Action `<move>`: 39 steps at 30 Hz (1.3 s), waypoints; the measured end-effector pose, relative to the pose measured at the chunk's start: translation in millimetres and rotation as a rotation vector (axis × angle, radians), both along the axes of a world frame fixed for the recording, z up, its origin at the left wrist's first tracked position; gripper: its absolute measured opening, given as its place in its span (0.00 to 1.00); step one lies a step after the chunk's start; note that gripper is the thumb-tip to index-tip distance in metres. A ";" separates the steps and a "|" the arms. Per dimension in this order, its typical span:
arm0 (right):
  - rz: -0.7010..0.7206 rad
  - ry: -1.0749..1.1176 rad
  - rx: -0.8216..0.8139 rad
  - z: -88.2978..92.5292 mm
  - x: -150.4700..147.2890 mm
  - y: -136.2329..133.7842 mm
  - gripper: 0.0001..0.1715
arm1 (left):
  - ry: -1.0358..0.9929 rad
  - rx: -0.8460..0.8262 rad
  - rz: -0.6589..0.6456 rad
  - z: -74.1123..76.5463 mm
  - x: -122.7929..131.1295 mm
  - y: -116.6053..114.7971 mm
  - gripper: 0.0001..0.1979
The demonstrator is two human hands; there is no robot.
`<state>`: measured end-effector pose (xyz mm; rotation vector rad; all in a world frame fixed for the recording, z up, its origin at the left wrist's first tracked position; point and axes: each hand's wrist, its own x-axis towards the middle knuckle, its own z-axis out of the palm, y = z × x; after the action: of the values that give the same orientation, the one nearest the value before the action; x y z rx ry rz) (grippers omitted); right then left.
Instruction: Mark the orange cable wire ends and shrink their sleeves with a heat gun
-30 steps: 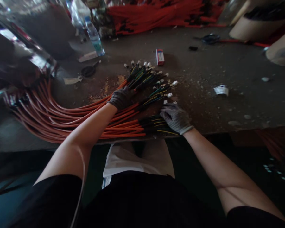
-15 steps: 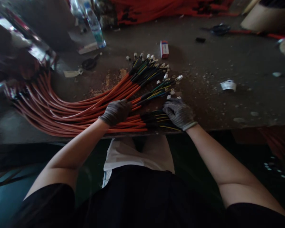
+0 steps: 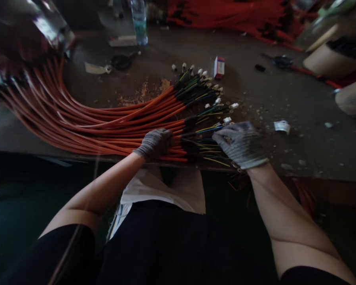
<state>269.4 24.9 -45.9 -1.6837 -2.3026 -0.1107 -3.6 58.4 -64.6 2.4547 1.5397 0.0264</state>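
Long orange cables lie in a curved bundle along the near side of the workbench. Their right ends have black sleeves, thin coloured wires, white connectors and ring terminals. My left hand, in a grey knit glove, is closed over orange cables just left of the sleeves; its fingertips are partly hidden. At the wire ends, my right hand, gloved alike, has thumb and fingers pinched together on thin wires. How many wires it grips I cannot make out.
Behind the bundle stand a small red and white box and a water bottle. Black-handled scissors lie at the back left. A crumpled white scrap and debris lie to the right, with cardboard tubes beyond.
The view has shifted. My left hand has moved along the cables toward their sleeved ends and nearer the bench edge. My right hand has moved right, out toward the tips of the wires.
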 end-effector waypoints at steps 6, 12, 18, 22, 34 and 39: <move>0.189 -0.205 -0.179 16.8 -68.5 14.5 0.20 | -0.172 -0.025 0.001 0.9 -5.2 3.0 0.15; 0.187 -0.322 -0.133 4.2 -71.2 28.2 0.18 | -0.362 -0.052 0.006 -8.1 -8.9 6.2 0.16; 0.226 -0.258 -0.050 -1.2 -68.5 24.8 0.18 | -0.582 -0.026 -0.073 -23.9 -13.7 8.8 0.19; 0.215 -0.189 -0.076 -3.4 -55.1 26.3 0.19 | -0.404 0.033 -0.128 -15.9 -12.3 1.1 0.19; -0.068 -0.484 -0.333 8.3 -38.7 71.3 0.23 | 0.130 0.021 -0.098 14.9 25.4 26.2 0.23; 0.047 -0.551 -0.224 9.3 -42.0 79.6 0.20 | 0.106 0.054 -0.058 8.7 19.4 19.0 0.21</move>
<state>227.4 104.5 -36.6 -1.8883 -2.8404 -0.3588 15.8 77.4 -55.8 2.5810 1.5276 -0.0749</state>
